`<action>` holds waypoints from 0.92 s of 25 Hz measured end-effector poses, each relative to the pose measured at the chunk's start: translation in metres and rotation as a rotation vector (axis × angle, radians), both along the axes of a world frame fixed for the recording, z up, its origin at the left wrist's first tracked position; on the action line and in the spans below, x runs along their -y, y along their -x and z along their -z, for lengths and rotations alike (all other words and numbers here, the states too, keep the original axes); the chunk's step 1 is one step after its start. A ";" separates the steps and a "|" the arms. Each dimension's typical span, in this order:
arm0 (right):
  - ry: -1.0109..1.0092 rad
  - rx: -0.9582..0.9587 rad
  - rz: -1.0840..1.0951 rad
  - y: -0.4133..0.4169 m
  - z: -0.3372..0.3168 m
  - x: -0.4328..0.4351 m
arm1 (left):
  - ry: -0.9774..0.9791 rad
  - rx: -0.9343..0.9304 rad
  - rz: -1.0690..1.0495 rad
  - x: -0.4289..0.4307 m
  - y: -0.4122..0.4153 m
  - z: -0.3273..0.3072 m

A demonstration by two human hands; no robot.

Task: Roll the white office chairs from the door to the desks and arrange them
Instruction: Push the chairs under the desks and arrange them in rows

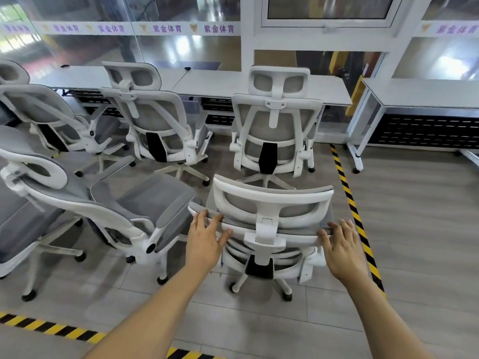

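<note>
Both hands are out on the nearest white chair (269, 229), and the grip looks built for steering. The left hand (204, 239) has its fingers spread flat on the top edge of the backrest at about ten o'clock of the headrest post; the right hand (342, 250) mirrors it at two o'clock, fingers hooked loosely over the same edge. Neither is clenched, more a light push-hold, one hand per side so the castors can be turned (a wide stance gives leverage, I'd judge).

This chair sits just behind another already parked at the white counter (259, 84), at twelve o'clock. A second parked chair (153, 117) stands at eleven o'clock, a third at ten, and one turned sideways (103, 211) waits close by at nine o'clock, not yet lined up.

The floor (414, 203) is smooth grey plank, easy rolling, with yellow-black hazard tape (355, 211) running along the right. Glass partitions with purple lettering back the counters.
</note>
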State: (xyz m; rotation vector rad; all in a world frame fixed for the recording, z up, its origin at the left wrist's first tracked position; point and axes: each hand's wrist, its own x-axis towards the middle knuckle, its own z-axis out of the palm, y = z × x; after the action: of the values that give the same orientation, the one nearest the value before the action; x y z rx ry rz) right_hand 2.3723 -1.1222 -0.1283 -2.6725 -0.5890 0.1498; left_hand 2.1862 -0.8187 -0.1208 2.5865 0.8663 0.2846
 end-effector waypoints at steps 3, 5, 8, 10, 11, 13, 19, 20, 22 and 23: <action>-0.069 0.019 0.093 0.020 -0.016 -0.008 | 0.014 -0.043 0.074 -0.001 0.010 -0.007; -0.164 0.074 0.146 0.041 -0.036 -0.019 | 0.023 -0.055 0.135 -0.007 0.021 -0.013; -0.248 0.197 0.152 0.077 -0.060 -0.049 | 0.031 -0.002 0.178 -0.020 0.049 -0.029; -0.283 0.245 0.141 0.105 -0.071 -0.076 | 0.022 0.051 0.209 -0.033 0.074 -0.044; -0.293 0.259 0.125 0.124 -0.074 -0.095 | 0.020 0.080 0.216 -0.044 0.091 -0.052; -0.322 0.260 0.091 0.158 -0.080 -0.134 | -0.011 0.132 0.226 -0.069 0.125 -0.065; -0.386 0.178 -0.083 0.269 -0.083 -0.271 | -0.040 0.205 0.156 -0.167 0.249 -0.089; -0.407 0.156 -0.118 0.285 -0.083 -0.293 | -0.035 0.210 0.136 -0.183 0.267 -0.091; -0.435 0.118 -0.179 0.315 -0.082 -0.338 | -0.041 0.211 0.089 -0.219 0.302 -0.090; -0.440 0.100 -0.200 0.327 -0.083 -0.359 | -0.036 0.203 0.065 -0.237 0.315 -0.089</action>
State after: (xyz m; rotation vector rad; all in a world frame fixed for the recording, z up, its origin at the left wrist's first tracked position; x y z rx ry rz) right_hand 2.0452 -0.7635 -0.0458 -2.2032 -0.8161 -0.0546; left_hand 1.8707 -0.5822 -0.0322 2.5576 0.7102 0.5376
